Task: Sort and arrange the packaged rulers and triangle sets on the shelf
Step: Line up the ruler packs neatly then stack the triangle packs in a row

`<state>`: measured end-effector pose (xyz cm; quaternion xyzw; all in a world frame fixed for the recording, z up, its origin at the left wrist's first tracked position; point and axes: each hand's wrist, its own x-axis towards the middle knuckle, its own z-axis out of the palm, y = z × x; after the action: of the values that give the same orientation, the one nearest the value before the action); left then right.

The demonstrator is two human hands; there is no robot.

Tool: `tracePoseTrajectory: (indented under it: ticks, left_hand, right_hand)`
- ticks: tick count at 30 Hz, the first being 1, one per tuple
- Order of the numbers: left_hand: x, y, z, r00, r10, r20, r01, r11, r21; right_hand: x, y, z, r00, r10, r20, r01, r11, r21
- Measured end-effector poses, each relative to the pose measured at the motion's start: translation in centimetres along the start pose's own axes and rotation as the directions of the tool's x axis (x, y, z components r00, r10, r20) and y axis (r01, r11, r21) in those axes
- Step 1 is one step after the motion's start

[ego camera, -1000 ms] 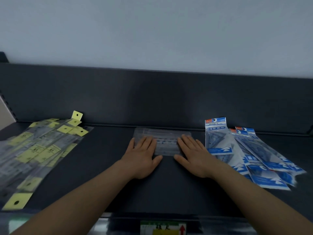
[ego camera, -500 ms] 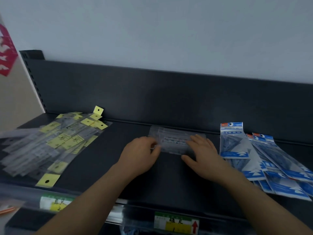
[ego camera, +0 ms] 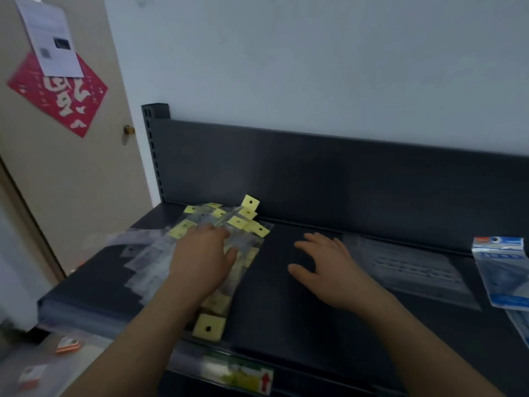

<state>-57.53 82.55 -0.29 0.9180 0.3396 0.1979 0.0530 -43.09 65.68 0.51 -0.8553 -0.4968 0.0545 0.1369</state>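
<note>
The left hand (ego camera: 203, 262) is lying flat, fingers straight and together, palm down on the fanned pile of ruler packs (ego camera: 246, 240) at the left end of the dark shelf (ego camera: 286, 325), covering the middle of the pile and gripping nothing. The right hand (ego camera: 329, 270) is reaching over the bare shelf just beside that pile, fingers spread and relaxed, holding nothing; whether its fingertips are touching the surface cannot be told. The ruler packs are showing yellow hang tags (ego camera: 208, 328) with punched holes, their print too blurred to read. On the shelf's front edge a green and yellow label strip (ego camera: 243, 376) is carrying a red arrow (ego camera: 265, 381) pointing up, its writing unreadable. Right of the right hand a clear flat pack (ego camera: 415, 273) is lying apart from it, and at the far right blue-headed triangle set packs (ego camera: 503, 276) are overlapping one another, their lettering blurred. To the far left a beige door (ego camera: 71, 181) with a brass knob (ego camera: 128, 129) is bearing a red paper cutout (ego camera: 57, 96) and a white printed sheet (ego camera: 51, 38). Small orange and white packets (ego camera: 68, 345) are lying on the floor below.
</note>
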Motion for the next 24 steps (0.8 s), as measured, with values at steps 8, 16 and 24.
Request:
tracePoseTrajectory:
  ticks: [8,16,24]
  left_hand:
    - [4.2,-5.1,0.3,0.964,-0.009,0.264,0.015,1.0,-0.021]
    - [4.8,-8.3,-1.2,0.933,0.096,0.346,0.055,0.913,-0.403]
    - [2.3,-11.0,-1.4,0.908,-0.02,0.418,0.388,0.415,-0.823]
  right_hand:
    - [5.3,-7.8,3.4,0.987,0.158,-0.034,-0.13,0.902,0.411]
    - [7.4,-6.6,6.4,0.944,0.33,0.024,-0.296,0.81,0.506]
    - [9.4,-6.8,5.9,0.938,0.322,0.127,-0.346,0.887,0.307]
